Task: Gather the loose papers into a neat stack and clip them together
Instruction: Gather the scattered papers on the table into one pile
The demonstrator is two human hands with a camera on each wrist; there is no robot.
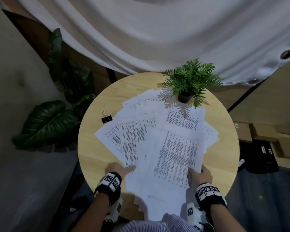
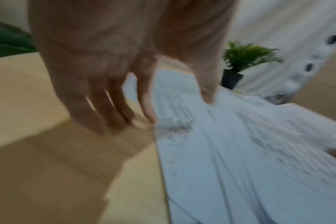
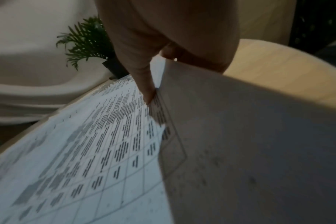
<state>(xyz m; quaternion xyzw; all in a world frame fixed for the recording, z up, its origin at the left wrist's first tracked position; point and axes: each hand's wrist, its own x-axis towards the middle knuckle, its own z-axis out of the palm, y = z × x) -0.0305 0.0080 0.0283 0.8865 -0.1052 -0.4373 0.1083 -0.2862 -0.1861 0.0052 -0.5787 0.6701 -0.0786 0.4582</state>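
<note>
Right hand [image 1: 200, 175] pinches the near-right edge of the top sheet, thumb on top. Left hand [image 1: 118, 169] flat, fingers [image 2: 113, 109] straight, touching the papers [image 1: 157, 139] fanned across the surface [image 1: 97, 158]. Binder clip [image 1: 106, 118] well beyond the left fingers, beside the papers.

head view looks steeply down; both wrist views sit close, sharing the potted fern [image 1: 190, 81].
</note>
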